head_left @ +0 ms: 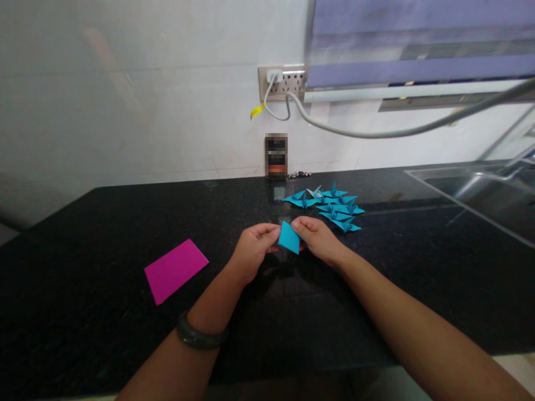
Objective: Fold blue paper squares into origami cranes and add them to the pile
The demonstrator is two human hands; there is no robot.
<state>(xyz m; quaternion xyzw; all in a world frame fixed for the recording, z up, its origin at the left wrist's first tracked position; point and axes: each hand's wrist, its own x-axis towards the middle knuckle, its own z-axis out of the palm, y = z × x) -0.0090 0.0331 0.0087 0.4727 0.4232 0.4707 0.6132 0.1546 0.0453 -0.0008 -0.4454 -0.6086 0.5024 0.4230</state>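
Between my two hands is a small folded piece of blue origami paper [289, 238], held above the dark counter. My left hand [254, 249] pinches its left edge between thumb and fingers. On the opposite side, my right hand [320, 236] grips the upper right edge in the same way. Just beyond my right hand stands a cluster of blue folded paper cranes [334, 209], with one paler crane [315, 192] among them. A magenta stack of paper [175, 271] lies flat to the left of my left forearm.
A phone with a blurred screen [276, 156] leans on the wall, a beaded strap [300, 174] beside it. Above are a wall socket [288, 82] with a plugged-in white cable and a grey hose [368, 134]. A sink [472, 195] is set into the black counter [104, 234] at right.
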